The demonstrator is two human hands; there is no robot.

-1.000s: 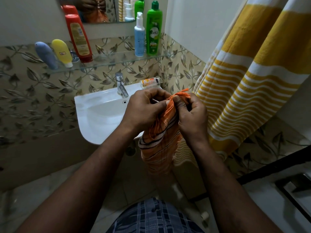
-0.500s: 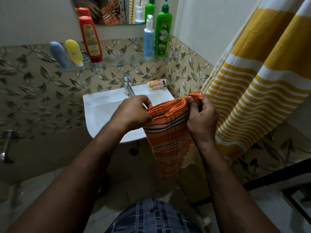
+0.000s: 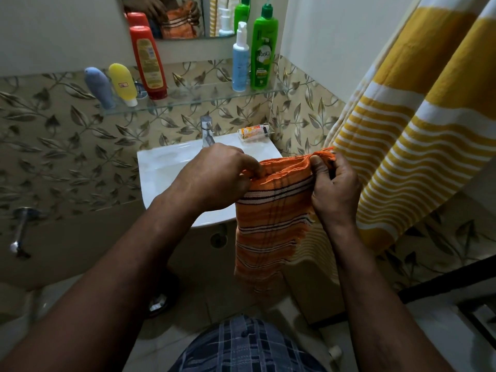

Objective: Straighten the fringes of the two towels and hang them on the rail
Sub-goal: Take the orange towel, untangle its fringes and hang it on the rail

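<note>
A thin woven orange towel (image 3: 271, 224) with black and white stripes hangs in soft folds before the glossy white washbasin (image 3: 166, 167). The left hand (image 3: 222, 175) pinches its bunched top edge at one corner. The right hand (image 3: 335, 189) grips the other, fingers curled round the cloth. A short frayed fringe (image 3: 306, 229) edges its right side. Just beside it hangs a coarse yellow-and-white striped towel (image 3: 418, 124).

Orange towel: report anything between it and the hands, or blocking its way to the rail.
Nothing: left hand and right hand pinch the orange towel by its top edge. No rail in view; the yellow towel hangs beside it.
</note>
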